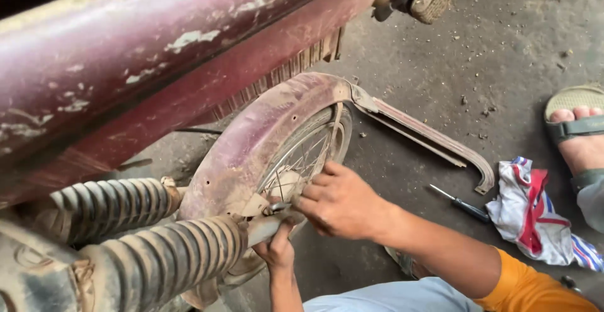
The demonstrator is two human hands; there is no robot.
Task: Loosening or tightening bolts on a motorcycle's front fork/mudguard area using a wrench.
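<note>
— So, where are the 2 hands?

— Both sit low, near the middle of the view, at the wheel of a dusty maroon motorbike. The right hand comes in from the right on an arm with an orange sleeve. Its fingers are curled shut around a small metal tool, pressed against the fork leg just beside the spokes.

— And the left hand?

— The left hand reaches up from below, closed around the underside of that same bare metal fork leg, right under the tool. The 2 hands are nearly touching.

— What surrounds them?

— To the left, 2 ribbed rubber fork boots run toward the near left corner. Above the wheel curves a scuffed maroon mudguard, and its thin stay sweeps out to the right over the concrete floor. Farther up, the bike's flaking maroon body fills the far left.

— Anything on the floor?

— A screwdriver with a dark handle lies to the right, just beside a crumpled white, red and blue cloth. Beyond it, at the right edge, a foot in a green sandal; whose foot it is, I cannot tell.
</note>
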